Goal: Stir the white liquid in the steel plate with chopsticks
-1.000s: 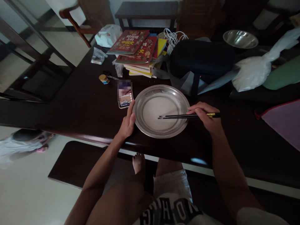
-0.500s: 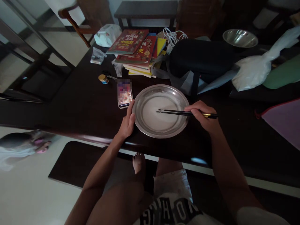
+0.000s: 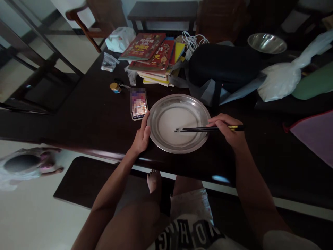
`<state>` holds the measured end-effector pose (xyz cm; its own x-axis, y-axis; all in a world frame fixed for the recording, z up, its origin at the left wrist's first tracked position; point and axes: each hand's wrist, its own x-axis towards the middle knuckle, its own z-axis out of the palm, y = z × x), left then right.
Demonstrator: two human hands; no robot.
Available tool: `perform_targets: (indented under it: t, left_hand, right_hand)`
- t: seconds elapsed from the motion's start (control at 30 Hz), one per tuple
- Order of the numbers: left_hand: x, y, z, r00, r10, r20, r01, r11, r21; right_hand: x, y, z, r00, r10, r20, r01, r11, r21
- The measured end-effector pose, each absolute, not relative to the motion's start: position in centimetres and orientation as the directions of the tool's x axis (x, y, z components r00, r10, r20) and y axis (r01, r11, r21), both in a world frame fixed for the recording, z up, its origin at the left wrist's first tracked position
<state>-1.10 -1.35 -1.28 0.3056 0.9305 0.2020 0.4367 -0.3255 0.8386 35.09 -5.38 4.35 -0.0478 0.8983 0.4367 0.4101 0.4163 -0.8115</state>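
A wide steel bowl (image 3: 155, 139) stands on the dark table, holding a white liquid or batter (image 3: 177, 119). My left hand (image 3: 142, 138) grips the bowl's left rim, thumb on the near side and fingers against the outer wall. In my right hand (image 3: 229, 129) is a pair of black chopsticks (image 3: 195, 130) with gold bands near the top. They lie nearly level across the right rim, and their tips touch the white contents near the middle. Just left of the bowl, close to my left fingertips, a lit phone (image 3: 139, 110) rests on the table.
Behind the bowl are stacked red books (image 3: 151, 55), a black case (image 3: 223, 64) and white cables (image 3: 192, 41). A small jar (image 3: 115, 88) and scissors (image 3: 123, 84) lie left. Another steel bowl (image 3: 267, 43) and a plastic bag (image 3: 279, 81) are far right. A person (image 3: 28, 165) is on the floor side, left.
The chopstick tips have shifted toward me within the bowl, and my right hand has moved slightly right. My left hand stays on the rim. The person at left has moved right.
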Motion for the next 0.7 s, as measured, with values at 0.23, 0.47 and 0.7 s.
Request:
perform_targets:
  t: [0.23,0.47,0.7]
  left_hand:
    - [-1.16,-1.28,-1.43,0.304,0.929,0.212,0.424,-0.331,0.843]
    - [-1.01,-1.31,-1.2,0.297,0.933,0.204,0.448,-0.325,0.833]
    - [-1.02,-1.27,-1.35,0.292,0.934,0.206,0.454,-0.325,0.83]
  right_hand:
    - [35.06,-5.36,4.39,-0.023,0.891,0.454,0.401,0.424,-0.812]
    - [35.04,-5.25,4.17,-0.07,0.886,0.457,0.426,0.441,-0.79]
    - [35.03,-5.25,4.21,-0.106,0.887,0.448,0.415,0.449,-0.791]
